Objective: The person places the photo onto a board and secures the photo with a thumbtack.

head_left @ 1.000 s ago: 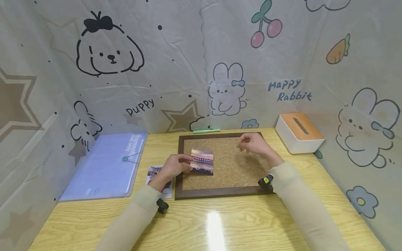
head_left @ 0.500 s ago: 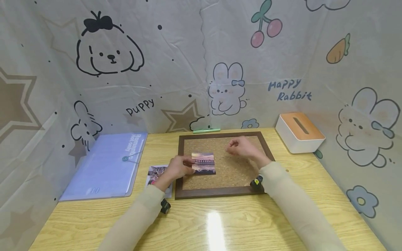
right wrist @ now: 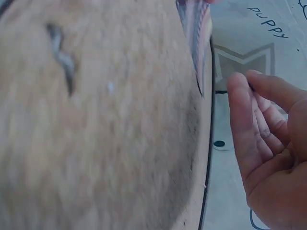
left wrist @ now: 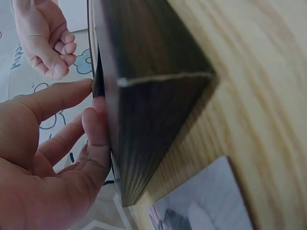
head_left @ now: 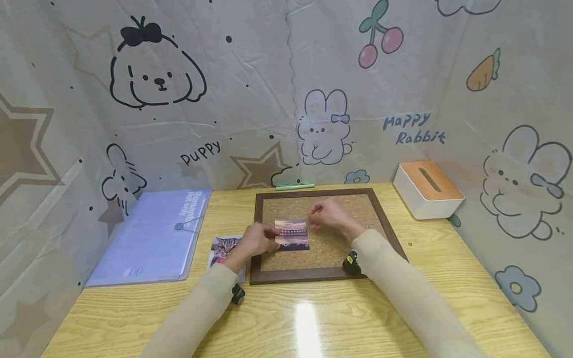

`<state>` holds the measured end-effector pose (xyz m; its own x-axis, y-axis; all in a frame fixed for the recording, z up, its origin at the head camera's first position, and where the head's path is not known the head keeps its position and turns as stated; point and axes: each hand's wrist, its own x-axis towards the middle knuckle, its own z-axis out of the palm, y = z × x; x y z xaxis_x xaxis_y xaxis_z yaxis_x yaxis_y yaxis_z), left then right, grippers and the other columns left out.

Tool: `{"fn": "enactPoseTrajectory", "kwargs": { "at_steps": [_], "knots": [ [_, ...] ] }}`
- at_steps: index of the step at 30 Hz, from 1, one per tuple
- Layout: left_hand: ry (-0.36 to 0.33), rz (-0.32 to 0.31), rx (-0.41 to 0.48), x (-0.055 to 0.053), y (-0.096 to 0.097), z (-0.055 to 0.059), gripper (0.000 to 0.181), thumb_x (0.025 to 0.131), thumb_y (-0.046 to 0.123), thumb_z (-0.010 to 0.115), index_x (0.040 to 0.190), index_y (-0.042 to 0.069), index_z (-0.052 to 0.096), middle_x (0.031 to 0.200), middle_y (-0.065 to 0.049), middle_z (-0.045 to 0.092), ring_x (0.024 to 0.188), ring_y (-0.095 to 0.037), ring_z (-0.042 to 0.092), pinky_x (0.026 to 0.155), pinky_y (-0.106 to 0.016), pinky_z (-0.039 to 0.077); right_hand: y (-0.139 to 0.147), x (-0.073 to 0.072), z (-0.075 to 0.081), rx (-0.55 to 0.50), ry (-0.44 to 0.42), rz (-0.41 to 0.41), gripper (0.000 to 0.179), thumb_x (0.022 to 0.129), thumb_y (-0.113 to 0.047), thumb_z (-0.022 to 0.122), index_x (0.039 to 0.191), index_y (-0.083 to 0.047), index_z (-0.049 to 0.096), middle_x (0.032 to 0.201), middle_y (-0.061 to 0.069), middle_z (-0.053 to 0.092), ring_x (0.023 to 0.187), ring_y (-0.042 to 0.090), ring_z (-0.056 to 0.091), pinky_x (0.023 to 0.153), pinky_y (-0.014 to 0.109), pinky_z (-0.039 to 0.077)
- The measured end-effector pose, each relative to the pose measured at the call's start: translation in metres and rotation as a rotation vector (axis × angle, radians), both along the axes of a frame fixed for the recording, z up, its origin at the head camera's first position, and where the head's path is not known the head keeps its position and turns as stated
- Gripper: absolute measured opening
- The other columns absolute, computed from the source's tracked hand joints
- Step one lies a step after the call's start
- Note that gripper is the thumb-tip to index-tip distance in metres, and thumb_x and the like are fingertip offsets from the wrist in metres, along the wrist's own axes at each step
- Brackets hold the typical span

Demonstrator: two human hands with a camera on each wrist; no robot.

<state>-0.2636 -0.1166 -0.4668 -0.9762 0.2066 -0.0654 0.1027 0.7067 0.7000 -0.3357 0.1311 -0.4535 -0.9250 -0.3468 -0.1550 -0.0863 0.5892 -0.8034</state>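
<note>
A photo [head_left: 293, 235] of a bridge under a purple sky lies over the left half of the cork board [head_left: 329, 253]. My left hand [head_left: 259, 239] holds it by its left edge, thumb and forefinger pinching there; the board's dark frame [left wrist: 148, 110] partly hides this in the left wrist view. My right hand [head_left: 332, 218] hovers over the cork by the photo's upper right corner. Its thumb and forefinger tips meet around a small dark thing [right wrist: 251, 87], mostly hidden, whose kind I cannot tell.
Left of the board lies a cat photo [head_left: 224, 246], partly under the left arm. Further left is a blue document folder [head_left: 143, 238]. A green pen-like stick [head_left: 295, 187] lies behind the board. A white tissue box [head_left: 425, 204] with a wooden lid stands at back right.
My right hand has moved left across the cork to the photo's upper right corner. The left hand has lowered the photo flatter onto the board and shifted it slightly right.
</note>
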Motion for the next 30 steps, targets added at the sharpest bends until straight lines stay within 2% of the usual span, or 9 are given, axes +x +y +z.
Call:
{"fn": "enactPoseTrajectory", "kwargs": {
  "at_steps": [6,13,20,27,30],
  "knots": [
    [-0.002,0.014,-0.012,0.000,0.000,-0.001,0.034,0.077,0.008,0.082,0.110,0.012,0.077,0.127,-0.012,0.069,0.111,-0.027,0.064,0.088,-0.038,0.055,-0.010,-0.004,-0.006,-0.008,-0.005,0.017,0.013,0.092,-0.011,0.069,0.099,-0.002,0.074,0.084,0.009,0.074,0.070,0.016,0.069,0.064,0.027,0.059],
    [-0.003,0.020,-0.017,0.000,0.000,0.000,0.035,0.076,0.008,0.082,0.110,0.013,0.077,0.122,-0.011,0.071,0.103,-0.023,0.065,0.083,-0.034,0.054,-0.022,-0.008,-0.007,-0.035,-0.056,0.060,0.011,0.093,-0.005,0.065,0.098,0.000,0.073,0.089,0.011,0.075,0.074,0.016,0.072,0.069,0.029,0.062],
    [-0.006,0.012,-0.018,0.000,0.000,0.002,0.036,0.075,0.008,0.082,0.111,0.012,0.077,0.115,-0.010,0.073,0.094,-0.020,0.064,0.078,-0.031,0.053,-0.033,-0.011,-0.005,0.046,-0.044,0.088,0.011,0.094,-0.010,0.065,0.096,-0.003,0.073,0.087,0.007,0.075,0.073,0.014,0.071,0.068,0.026,0.060],
    [-0.011,0.018,0.003,0.001,0.000,0.002,0.035,0.075,0.008,0.081,0.110,0.011,0.077,0.120,-0.011,0.072,0.101,-0.023,0.065,0.084,-0.035,0.055,-0.043,-0.014,-0.007,0.135,-0.015,0.144,0.011,0.094,-0.013,0.066,0.096,-0.007,0.075,0.084,0.003,0.072,0.074,0.013,0.065,0.065,0.022,0.054],
    [-0.010,0.018,0.009,0.002,0.000,0.003,0.035,0.075,0.008,0.082,0.110,0.011,0.077,0.117,-0.011,0.073,0.100,-0.023,0.066,0.084,-0.035,0.055,-0.046,-0.018,-0.009,0.148,-0.016,0.154,0.011,0.094,-0.014,0.066,0.094,-0.008,0.076,0.081,0.001,0.070,0.073,0.012,0.062,0.064,0.021,0.052]
  ]
}}
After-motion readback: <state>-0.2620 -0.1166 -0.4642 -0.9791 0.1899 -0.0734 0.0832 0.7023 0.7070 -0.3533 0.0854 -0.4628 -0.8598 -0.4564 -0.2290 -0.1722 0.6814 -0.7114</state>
